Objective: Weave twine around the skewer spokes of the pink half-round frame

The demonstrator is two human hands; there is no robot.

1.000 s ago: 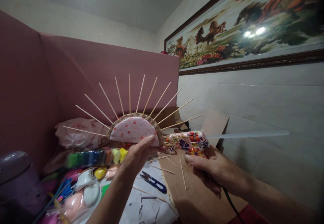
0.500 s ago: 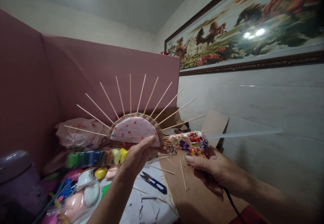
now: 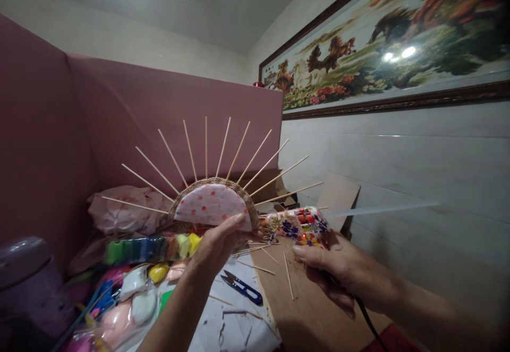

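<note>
Here, at far left and below the half-disc [image 3: 211, 203], we see a purple jar [image 3: 27, 267]; nearer the half-disc are a crumpled pink bag [image 3: 127, 208], just behind its left end, and coloured packs [image 3: 137, 249] below that end.

Our left forearm slants up and rightward from below the half-disc, and our left hand [image 3: 225, 238] is clamped on its lower right corner. The thumb lies flat on the spotted face, pointing right; the other fingers go behind and beneath, mostly hidden. So held, the half-disc stands with its curve uppermost, its straight edge dipping slightly rightward, and thin sticks [image 3: 206, 147] spreading like rays from its braided rim. Snips [image 3: 243, 288] lie below it on white paper [image 3: 207, 325].

To the right of the half-disc, our right hand [image 3: 330, 269] is closed round a flowered glue gun [image 3: 295, 228], its nose toward the half-disc's lower right corner; we cannot tell whether they touch. The right forearm comes in from lower right, thumb stretched leftward under the gun's body, fingers curled below. Our hands are apart, the right slightly lower. Farthest right of the half-disc, a pale glue stick [image 3: 382, 211] juts from the gun's rear.
</note>
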